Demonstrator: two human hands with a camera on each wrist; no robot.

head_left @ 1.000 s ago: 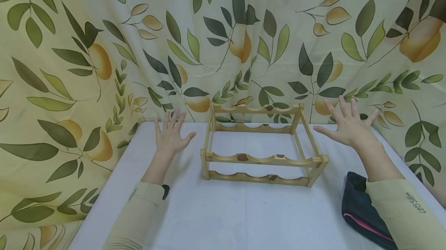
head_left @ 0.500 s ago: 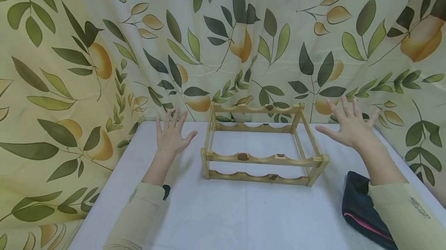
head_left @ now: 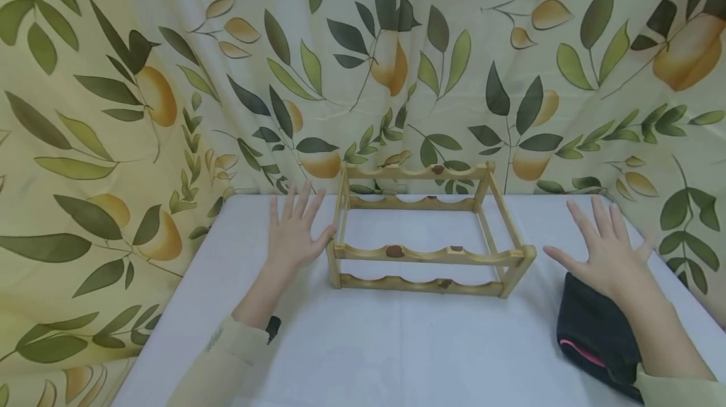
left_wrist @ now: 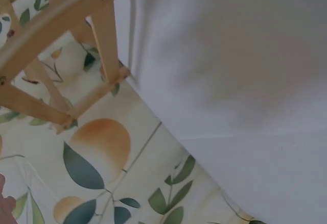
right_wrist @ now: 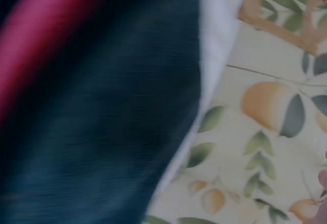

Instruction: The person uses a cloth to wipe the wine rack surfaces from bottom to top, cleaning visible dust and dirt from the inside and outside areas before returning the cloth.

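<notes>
The wooden rack (head_left: 420, 257) stands on its feet between the two hands, in the middle of the scene towards the far side, its long axis running roughly left to right, so that each hand faces one of its short ends. The left hand (head_left: 295, 237) is the nearer: its thumb tip lies against the rack's left end in the head view, though whether it touches or only overlaps I cannot tell. The right hand (head_left: 612, 262) is farther out, with a gap between its thumb and the rack's right end. The hands are apart, fingers straight and spread, neither holding anything. Below the right hand and forearm, at the right, lies a dark folded cloth item (head_left: 592, 319) with a pink edge, partly hidden by that arm.

All this is on a white-covered table (head_left: 363, 356), whose smooth top stretches on the near side of the rack. A curtain (head_left: 238, 142) printed with leaves and fruit hangs along the far and left sides and at the right.
</notes>
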